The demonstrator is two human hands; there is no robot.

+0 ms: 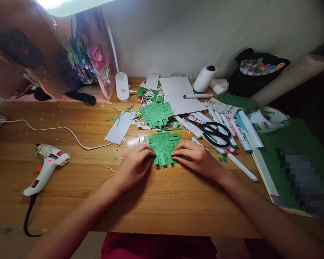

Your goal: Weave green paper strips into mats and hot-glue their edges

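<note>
Between my hands lies a small mat of woven green paper strips (164,146), close to flat on the wooden table. The fingers of my left hand (136,163) are closed at its left edge, fingertips curled down and partly hidden. My right hand (197,157) pinches the lower right edge, thumb and fingers pressed together. Just behind the mat sits a second woven green paper piece (157,114), loose strip ends sticking out around it. A thin green paper strip (170,129) lies between the two pieces.
Black-handled scissors (216,133) rest on several white markers (243,135) at right. A glue gun (47,165) with a red light lies at left. Behind stand a thread spool (204,79), a tape roll (268,119) and a black marker bag (245,81). Paper scraps litter the back.
</note>
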